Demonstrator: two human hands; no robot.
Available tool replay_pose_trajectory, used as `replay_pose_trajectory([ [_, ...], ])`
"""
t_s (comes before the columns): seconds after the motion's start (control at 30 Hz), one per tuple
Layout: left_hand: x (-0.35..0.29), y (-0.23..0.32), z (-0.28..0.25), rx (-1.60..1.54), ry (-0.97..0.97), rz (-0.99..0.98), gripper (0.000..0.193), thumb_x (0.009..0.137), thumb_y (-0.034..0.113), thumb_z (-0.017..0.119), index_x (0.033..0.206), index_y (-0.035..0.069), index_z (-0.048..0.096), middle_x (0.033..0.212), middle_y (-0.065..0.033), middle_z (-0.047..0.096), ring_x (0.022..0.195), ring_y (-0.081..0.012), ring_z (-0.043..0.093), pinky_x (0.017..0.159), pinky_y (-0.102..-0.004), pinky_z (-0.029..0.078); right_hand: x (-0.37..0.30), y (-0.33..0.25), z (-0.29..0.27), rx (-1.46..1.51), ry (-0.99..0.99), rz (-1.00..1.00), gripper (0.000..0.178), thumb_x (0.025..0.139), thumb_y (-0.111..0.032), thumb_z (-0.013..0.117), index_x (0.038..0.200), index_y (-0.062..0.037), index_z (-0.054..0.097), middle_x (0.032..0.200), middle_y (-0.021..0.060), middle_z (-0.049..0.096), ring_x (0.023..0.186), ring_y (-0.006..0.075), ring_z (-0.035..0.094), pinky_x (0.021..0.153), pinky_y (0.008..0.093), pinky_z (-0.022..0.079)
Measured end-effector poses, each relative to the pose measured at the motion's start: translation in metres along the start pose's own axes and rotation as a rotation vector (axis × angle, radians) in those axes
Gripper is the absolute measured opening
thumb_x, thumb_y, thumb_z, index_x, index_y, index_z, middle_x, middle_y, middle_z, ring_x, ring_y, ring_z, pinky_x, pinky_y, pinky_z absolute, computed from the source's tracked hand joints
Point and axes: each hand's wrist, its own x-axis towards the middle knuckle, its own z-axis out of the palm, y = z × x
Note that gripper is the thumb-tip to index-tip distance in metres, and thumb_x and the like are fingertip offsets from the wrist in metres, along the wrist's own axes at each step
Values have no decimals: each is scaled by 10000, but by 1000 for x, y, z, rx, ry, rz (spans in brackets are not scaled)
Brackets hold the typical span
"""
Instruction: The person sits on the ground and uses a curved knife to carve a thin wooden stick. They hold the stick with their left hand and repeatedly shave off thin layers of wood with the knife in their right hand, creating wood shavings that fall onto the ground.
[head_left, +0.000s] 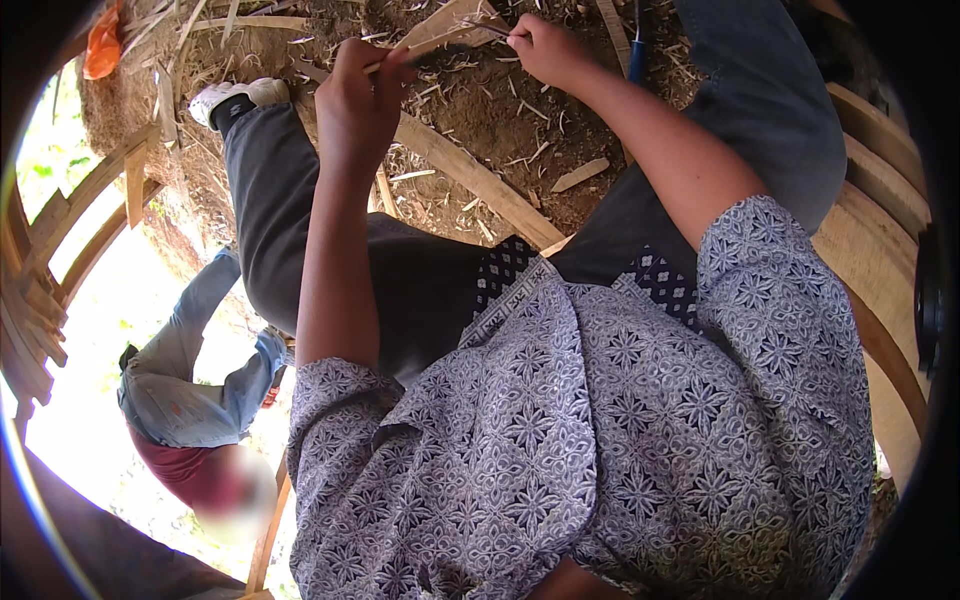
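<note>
My left hand [358, 110] is closed, its fingers pinched round a slim piece with a light wooden end; the kind is not clear. Farther right, my right hand [550, 52] grips the end of a thin dark stick [492, 28] pointing toward the left hand. A pale flat wooden piece [440, 28] lies between and beyond the hands, over brown soil strewn with shavings. Just right of my right hand stands a tool with a blue handle [637, 62]; its kind cannot be made out.
A long wooden board [475, 180] runs between my spread legs, near a short wood offcut [580, 175]. Curved timbers [880, 150] stand at the right, more wooden pieces [35, 290] at the left. Another person [190, 385] bends over at the lower left. An orange scrap [101, 45] hangs far left.
</note>
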Motion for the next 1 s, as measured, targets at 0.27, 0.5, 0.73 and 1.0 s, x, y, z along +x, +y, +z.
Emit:
replay_pose_trajectory([
  [0.27,-30,-12,-10,-857,163,-397,181,1045,167,592,1077,-8,559,1007,-227,730,848,-264,749,790,-356,613,4,-127,-87,710,-223,462,406,999,-473,608,1057,-72,611,865,65,602,793,153,635,620,342,501],
  [0.5,-72,18,-8,-1166,88,-460,92,1044,144,585,1106,77,594,1146,-148,728,900,-202,728,857,-348,584,-13,-173,-92,922,174,39,226,976,-258,694,1100,-89,610,757,9,592,699,120,626,528,307,491],
  [0.73,-108,65,-14,-1348,11,-398,228,1068,173,533,1260,51,543,1134,-115,726,850,-164,693,810,-325,580,-56,-217,-126,961,-15,-25,199,979,-192,657,1142,-84,620,787,33,649,561,92,562,472,250,460],
  [1.0,-156,114,-30,-1487,11,-328,273,1101,225,457,1297,53,537,1133,-126,720,812,-145,663,771,-311,563,-117,-254,-154,1176,-203,-170,235,1027,-250,592,1194,-94,646,992,124,735,555,92,507,518,269,443],
])
